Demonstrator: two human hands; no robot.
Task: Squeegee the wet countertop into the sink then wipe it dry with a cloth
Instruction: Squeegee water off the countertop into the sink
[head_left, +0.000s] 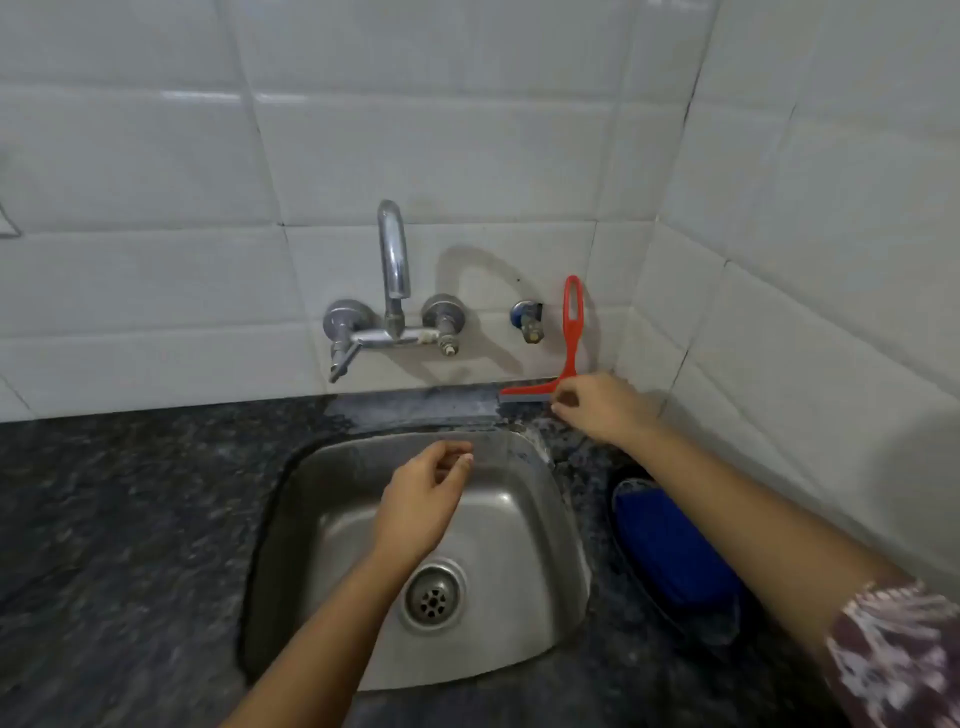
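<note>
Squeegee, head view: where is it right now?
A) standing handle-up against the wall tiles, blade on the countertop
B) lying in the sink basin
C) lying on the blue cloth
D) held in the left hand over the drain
A: the red squeegee stands handle-up against the wall tiles, its blade on the countertop behind the sink, with the right hand at the blade's end.

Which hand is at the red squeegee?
The right hand, at the blade end of the squeegee; the left hand hovers empty over the sink.
</note>
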